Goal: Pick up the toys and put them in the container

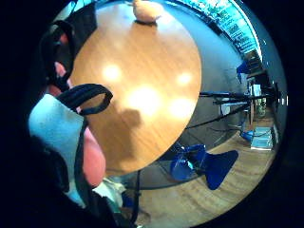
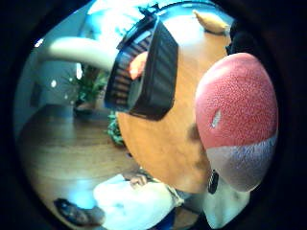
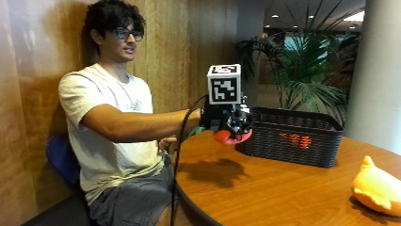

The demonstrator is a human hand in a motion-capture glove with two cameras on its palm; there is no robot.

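A red toy [image 3: 232, 136] sits clasped in the gloved right hand [image 3: 225, 120], fingers curled round it, lifted above the table [image 3: 276, 188] just beside the black basket [image 3: 291, 136], seemingly to drop it inside.

Right arm stretched out forward from the shoulder, roughly level, forearm bare. Gloved right hand [image 3: 227, 123] held up in the air above the desk [image 3: 276, 188] edge, clear of its surface, just beside the near end of the black basket [image 3: 294, 136]. Fingers curled round a red and grey toy [image 3: 232, 136], which sticks out below the hand; in the thumb side palm view the toy [image 2: 237, 120] sits right against the palm. Other hand low at the desk edge, mostly hidden.
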